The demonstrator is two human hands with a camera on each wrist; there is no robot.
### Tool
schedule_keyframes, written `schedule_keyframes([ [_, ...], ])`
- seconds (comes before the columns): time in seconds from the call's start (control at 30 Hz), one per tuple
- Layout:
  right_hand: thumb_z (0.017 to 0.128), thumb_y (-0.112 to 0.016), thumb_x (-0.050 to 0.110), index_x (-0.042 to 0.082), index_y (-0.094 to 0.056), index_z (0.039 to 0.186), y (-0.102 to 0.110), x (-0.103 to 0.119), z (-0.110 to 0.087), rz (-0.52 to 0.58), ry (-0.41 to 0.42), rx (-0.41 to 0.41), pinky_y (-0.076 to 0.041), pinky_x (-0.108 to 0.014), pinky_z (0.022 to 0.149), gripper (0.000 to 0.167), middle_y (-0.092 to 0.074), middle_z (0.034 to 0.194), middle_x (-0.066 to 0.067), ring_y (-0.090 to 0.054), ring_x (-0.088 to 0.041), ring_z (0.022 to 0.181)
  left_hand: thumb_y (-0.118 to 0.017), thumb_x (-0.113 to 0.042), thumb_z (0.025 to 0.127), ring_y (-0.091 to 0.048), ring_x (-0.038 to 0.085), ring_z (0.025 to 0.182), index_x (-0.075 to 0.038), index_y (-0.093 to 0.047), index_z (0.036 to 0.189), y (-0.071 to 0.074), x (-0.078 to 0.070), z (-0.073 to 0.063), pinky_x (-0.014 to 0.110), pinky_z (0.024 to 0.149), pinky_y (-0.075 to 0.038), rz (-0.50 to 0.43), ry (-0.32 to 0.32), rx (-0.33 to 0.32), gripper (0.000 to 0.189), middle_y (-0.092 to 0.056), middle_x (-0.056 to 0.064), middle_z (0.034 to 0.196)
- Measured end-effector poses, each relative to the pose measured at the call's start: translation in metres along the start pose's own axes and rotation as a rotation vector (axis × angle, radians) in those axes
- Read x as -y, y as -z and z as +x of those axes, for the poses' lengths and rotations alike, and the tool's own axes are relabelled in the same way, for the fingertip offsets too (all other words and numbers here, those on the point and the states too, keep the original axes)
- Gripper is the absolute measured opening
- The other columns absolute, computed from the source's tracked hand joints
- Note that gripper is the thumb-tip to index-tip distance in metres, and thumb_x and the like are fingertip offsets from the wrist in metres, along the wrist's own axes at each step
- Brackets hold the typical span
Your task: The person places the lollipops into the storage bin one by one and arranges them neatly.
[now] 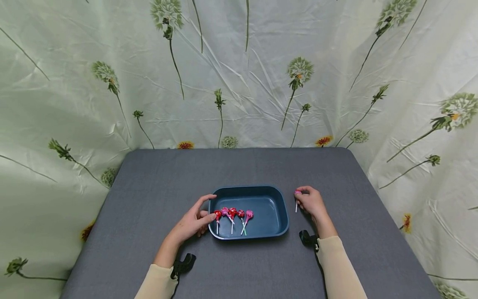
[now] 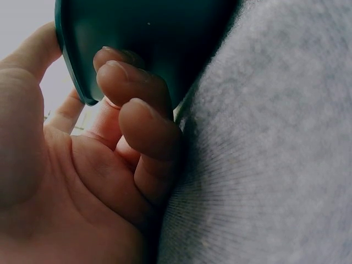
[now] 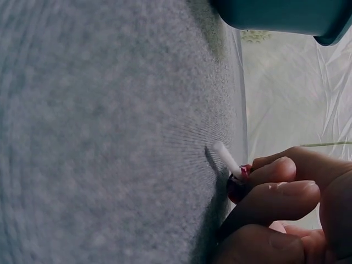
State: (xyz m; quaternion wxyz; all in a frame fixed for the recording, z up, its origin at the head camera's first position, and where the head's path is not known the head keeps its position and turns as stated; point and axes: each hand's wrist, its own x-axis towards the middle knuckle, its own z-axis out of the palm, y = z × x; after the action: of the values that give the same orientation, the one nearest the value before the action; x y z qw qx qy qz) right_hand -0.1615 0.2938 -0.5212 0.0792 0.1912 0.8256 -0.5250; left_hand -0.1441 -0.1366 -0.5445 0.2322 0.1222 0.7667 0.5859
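Observation:
A blue rectangular tray (image 1: pixel 269 229) stands on the table with several lollipops (image 1: pixel 232 212) lying inside at its left, red and pink heads toward the back and sticks toward the front. My left hand (image 1: pixel 189 224) grips the tray's left side, thumb over the rim and a finger at the back left corner. In the left wrist view the other fingers (image 2: pixel 146 129) bend against the tray's outer wall (image 2: pixel 148 33). To the right of the tray, my right hand (image 1: pixel 311 201) pinches a pink lollipop (image 1: pixel 297 192) by its head, low over the table, its white stick (image 3: pixel 226 158) pointing toward the front.
Grey cloth covers the table (image 1: pixel 171 170). Behind it and at both sides hangs a pale curtain (image 1: pixel 246 83) with dandelion prints. Each wrist wears a black camera mount, the left one (image 1: pixel 184 265) close over the table and the right one (image 1: pixel 308 238) near the tray's front right corner.

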Motion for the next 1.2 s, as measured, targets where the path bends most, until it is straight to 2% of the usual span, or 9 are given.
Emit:
schedule_keyframes([
  [0.4, 0.102, -0.06, 0.015, -0.001, -0.058, 0.133, 0.0, 0.001, -0.002, -0.013, 0.02, -0.019, -0.041, -0.024, 0.053, 0.035, -0.062, 0.073, 0.004, -0.052, -0.009, 0.061, -0.064, -0.036, 0.107, -0.053, 0.017, 0.06, -0.034, -0.033, 0.159, 0.0, 0.001, 0.001, 0.031, 0.054, -0.048, 0.004, -0.008, 0.007, 0.061, -0.057, 0.004, 0.074],
  [0.63, 0.102, -0.062, 0.015, -0.001, -0.058, 0.134, 0.0, 0.009, -0.007, 0.004, 0.048, -0.022, -0.041, -0.024, 0.055, 0.036, -0.061, 0.071, 0.005, -0.05, -0.009, 0.06, -0.065, -0.037, 0.106, -0.053, 0.017, 0.06, -0.035, -0.033, 0.159, 0.0, 0.002, 0.001, 0.032, 0.054, -0.047, 0.007, 0.002, 0.001, 0.062, -0.057, 0.004, 0.074],
  [0.97, 0.105, -0.064, 0.018, 0.001, -0.055, 0.139, 0.003, 0.039, -0.033, 0.074, 0.109, 0.016, -0.039, -0.024, 0.053, 0.04, -0.061, 0.07, 0.007, -0.048, -0.008, 0.057, -0.064, -0.036, 0.107, -0.053, 0.017, 0.061, -0.035, -0.032, 0.159, 0.001, 0.001, 0.0, 0.032, 0.055, -0.048, 0.01, -0.006, 0.005, 0.061, -0.057, 0.003, 0.074],
  [1.2, 0.104, -0.064, 0.016, 0.001, -0.055, 0.138, 0.0, 0.056, -0.052, 0.079, 0.174, 0.036, -0.04, -0.025, 0.054, 0.039, -0.061, 0.071, 0.007, -0.049, -0.008, 0.059, -0.064, -0.036, 0.107, -0.053, 0.016, 0.06, -0.035, -0.032, 0.159, 0.001, 0.001, 0.0, 0.032, 0.055, -0.048, 0.008, -0.007, 0.006, 0.061, -0.057, 0.003, 0.074],
])
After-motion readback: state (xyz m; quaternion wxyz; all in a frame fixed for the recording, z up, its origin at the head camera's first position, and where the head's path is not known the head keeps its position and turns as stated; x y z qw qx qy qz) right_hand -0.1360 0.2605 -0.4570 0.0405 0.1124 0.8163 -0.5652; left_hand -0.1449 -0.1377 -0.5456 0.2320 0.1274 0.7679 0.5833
